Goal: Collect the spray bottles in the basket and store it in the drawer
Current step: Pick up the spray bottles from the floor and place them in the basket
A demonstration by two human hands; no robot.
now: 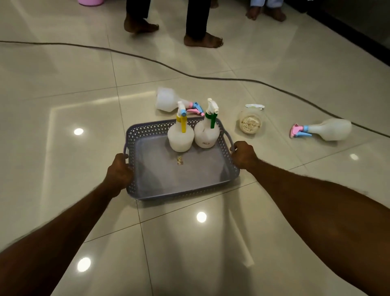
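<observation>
gripping now: left hand (119,172) closed around the left handle of the basket (179,190); right hand (242,155) closed around the right handle.
basket: shallow grey-lilac plastic, rectangular with rounded corners, lattice-pierced walls, smooth bottom; whether it rests on the floor (63,105) or is just off it, cannot tell.
inside the basket: two upright spray bottles at the far end, side by side, touching or nearly so; yellow-trigger bottle (181,135) on the left, green-trigger bottle (205,132) on the right; both squat, rounded, translucent white.
basket bottom: a small pale scrap (179,160) near the middle.
outside the basket: two more white bottles on their sides, each with a pink-and-blue trigger; near bottle (168,99) just beyond the far rim, far-right bottle (329,129) well apart.
between them: clear round jar (251,122) on the floor.
floor: glossy cream tiles, three bright light reflections.
beyond: a dark cable (190,75) curving across the tiles; bare feet (203,40) of bystanders; pink tub (90,2) at the top edge.
</observation>
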